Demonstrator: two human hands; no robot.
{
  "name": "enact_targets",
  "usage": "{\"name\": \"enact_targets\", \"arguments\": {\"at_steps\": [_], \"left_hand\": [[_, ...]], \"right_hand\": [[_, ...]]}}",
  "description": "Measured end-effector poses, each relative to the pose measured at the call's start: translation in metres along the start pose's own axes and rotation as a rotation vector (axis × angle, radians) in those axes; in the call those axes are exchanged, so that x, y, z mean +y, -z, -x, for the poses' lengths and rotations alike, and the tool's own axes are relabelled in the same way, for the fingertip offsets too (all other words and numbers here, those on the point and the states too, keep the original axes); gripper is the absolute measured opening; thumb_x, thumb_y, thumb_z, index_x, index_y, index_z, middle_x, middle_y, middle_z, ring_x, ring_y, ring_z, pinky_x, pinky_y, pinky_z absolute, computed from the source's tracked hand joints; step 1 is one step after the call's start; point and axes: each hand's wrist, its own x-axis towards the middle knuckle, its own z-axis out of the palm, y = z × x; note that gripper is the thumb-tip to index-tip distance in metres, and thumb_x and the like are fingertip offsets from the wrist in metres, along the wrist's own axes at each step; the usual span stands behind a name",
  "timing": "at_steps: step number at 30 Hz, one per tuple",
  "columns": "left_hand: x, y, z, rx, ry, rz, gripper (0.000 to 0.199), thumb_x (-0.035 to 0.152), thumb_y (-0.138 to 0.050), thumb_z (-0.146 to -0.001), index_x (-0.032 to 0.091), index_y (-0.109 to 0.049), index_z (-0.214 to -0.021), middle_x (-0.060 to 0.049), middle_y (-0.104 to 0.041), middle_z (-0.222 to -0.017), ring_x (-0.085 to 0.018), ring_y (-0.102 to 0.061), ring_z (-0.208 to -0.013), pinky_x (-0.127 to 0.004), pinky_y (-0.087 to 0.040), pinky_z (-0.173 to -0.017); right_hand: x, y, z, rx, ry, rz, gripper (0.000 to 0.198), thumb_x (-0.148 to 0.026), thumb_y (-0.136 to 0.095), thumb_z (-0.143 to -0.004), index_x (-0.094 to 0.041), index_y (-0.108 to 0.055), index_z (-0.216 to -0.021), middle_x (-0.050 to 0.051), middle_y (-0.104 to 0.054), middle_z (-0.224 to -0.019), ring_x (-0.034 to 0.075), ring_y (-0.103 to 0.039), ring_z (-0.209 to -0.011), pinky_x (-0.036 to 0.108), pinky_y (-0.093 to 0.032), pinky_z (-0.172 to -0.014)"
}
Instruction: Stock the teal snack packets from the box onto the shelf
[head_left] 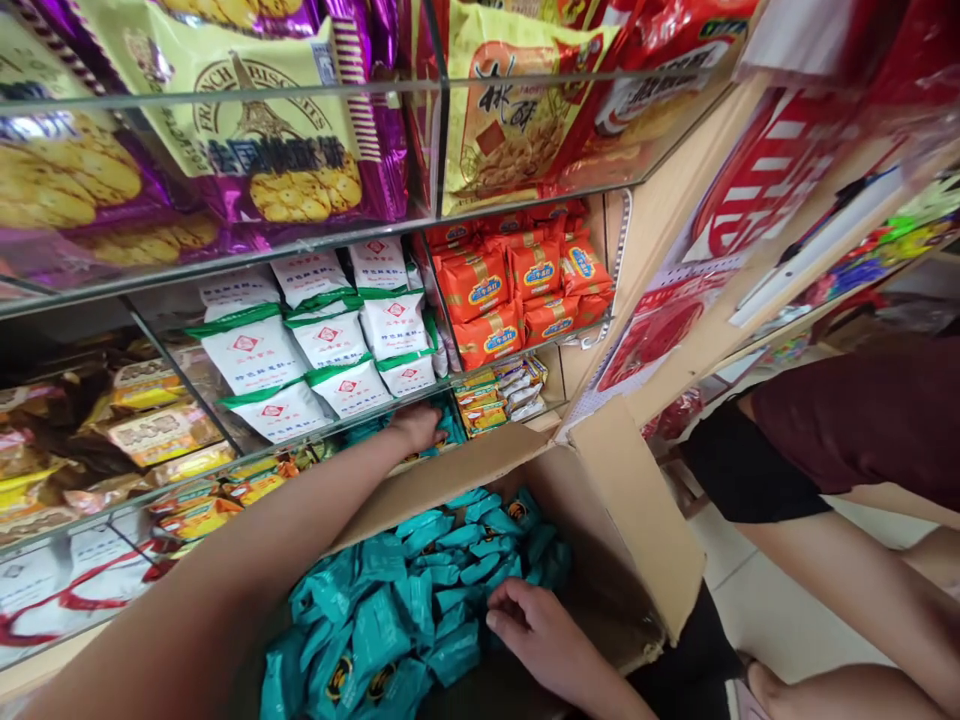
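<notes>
My left hand reaches forward into a low shelf compartment and rests among teal packets. Its fingers look stretched out over them, and I see nothing gripped. Below, a cardboard box stands with its flaps up, holding many loose teal snack packets. My right hand hovers at the right side of that pile, its fingers loosely curled and the thumb apart. No packet shows between them. The near side of the box is partly hidden by my left arm.
Above the left hand sit white-and-green packets and red-orange packets behind clear shelf fronts. Small yellow packets lie just right of it. Larger biscuit bags fill the top shelf. Another person's leg is at the right.
</notes>
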Motion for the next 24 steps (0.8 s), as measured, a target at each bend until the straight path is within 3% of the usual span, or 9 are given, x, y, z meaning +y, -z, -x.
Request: {"name": "enact_targets", "arguments": {"at_steps": [3,5,7,10,13,17,20,22,24], "left_hand": [[0.003,0.022,0.031,0.018,0.0,0.063,0.031,0.04,-0.051,-0.073,0.017,-0.059,-0.092,-0.01,-0.061,-0.097,-0.022,-0.057,-0.087,-0.033,-0.043,-0.073],[0.008,0.037,0.069,0.087,-0.022,0.109,0.033,0.041,-0.044,-0.077,0.02,-0.056,-0.099,-0.008,-0.059,-0.102,-0.022,-0.056,-0.09,-0.032,-0.043,-0.075],[0.013,0.043,0.119,0.205,-0.085,0.173,0.033,0.041,-0.036,-0.082,0.023,-0.053,-0.103,-0.004,-0.058,-0.105,-0.018,-0.053,-0.097,-0.029,-0.04,-0.083],[0.021,0.026,0.195,0.547,-0.266,0.487,0.021,0.031,-0.041,-0.082,0.022,-0.056,-0.093,-0.004,-0.06,-0.095,-0.016,-0.053,-0.094,-0.027,-0.04,-0.084],[0.028,-0.02,0.245,0.521,-0.327,0.677,0.014,0.022,-0.045,-0.08,0.023,-0.056,-0.09,-0.004,-0.06,-0.091,-0.015,-0.054,-0.09,-0.027,-0.042,-0.08],[0.043,-0.072,0.259,0.411,-0.079,0.91,0.025,0.029,-0.043,-0.082,0.023,-0.05,-0.104,-0.005,-0.056,-0.105,-0.015,-0.052,-0.098,-0.027,-0.044,-0.082],[0.058,-0.082,0.25,0.363,0.015,1.052,0.042,0.037,-0.044,-0.08,0.022,-0.039,-0.119,-0.007,-0.049,-0.118,-0.017,-0.049,-0.104,-0.028,-0.044,-0.082],[0.068,-0.079,0.242,0.376,0.013,1.137,0.037,0.04,-0.042,-0.08,0.02,-0.046,-0.111,-0.006,-0.053,-0.111,-0.017,-0.05,-0.099,-0.028,-0.042,-0.082],[0.077,-0.073,0.235,0.436,0.061,1.222,0.029,0.042,-0.038,-0.082,0.018,-0.054,-0.087,-0.003,-0.057,-0.087,-0.015,-0.053,-0.083,-0.026,-0.043,-0.076]], "right_hand": [[0.001,0.01,-0.007,0.052,0.071,0.178,0.015,-0.021,-0.049,-0.076,-0.017,-0.061,-0.084,0.005,-0.063,-0.082,0.017,-0.058,-0.077,0.024,-0.043,-0.069],[0.005,0.018,-0.017,0.086,0.114,0.382,0.022,-0.018,-0.056,-0.072,-0.015,-0.06,-0.093,0.01,-0.06,-0.097,0.021,-0.054,-0.093,0.029,-0.039,-0.082],[0.012,0.023,-0.027,0.043,0.116,0.513,0.036,-0.014,-0.062,-0.065,-0.013,-0.058,-0.1,0.013,-0.057,-0.104,0.024,-0.052,-0.096,0.031,-0.039,-0.083],[0.022,0.021,-0.037,-0.052,0.135,0.552,0.029,-0.007,-0.062,-0.062,-0.014,-0.063,-0.09,0.01,-0.062,-0.09,0.022,-0.058,-0.084,0.028,-0.042,-0.075],[0.023,0.017,-0.034,-0.087,0.192,0.581,0.015,-0.008,-0.06,-0.064,-0.015,-0.064,-0.076,0.007,-0.063,-0.082,0.02,-0.058,-0.08,0.026,-0.042,-0.071],[0.004,0.022,-0.016,-0.041,0.252,0.588,0.01,-0.015,-0.052,-0.074,-0.016,-0.06,-0.08,0.006,-0.061,-0.083,0.02,-0.055,-0.084,0.026,-0.04,-0.072],[-0.02,0.021,0.002,0.046,0.289,0.383,0.014,-0.025,-0.044,-0.082,-0.017,-0.055,-0.084,0.003,-0.058,-0.079,0.016,-0.054,-0.075,0.024,-0.04,-0.067],[-0.035,0.012,0.012,0.079,0.31,0.184,0.018,-0.032,-0.042,-0.083,-0.018,-0.052,-0.082,0.0,-0.054,-0.072,0.013,-0.051,-0.065,0.022,-0.039,-0.06],[-0.045,-0.003,0.018,0.157,0.311,0.023,0.022,-0.037,-0.039,-0.084,-0.018,-0.05,-0.079,-0.002,-0.05,-0.065,0.012,-0.047,-0.059,0.021,-0.038,-0.055]]}}
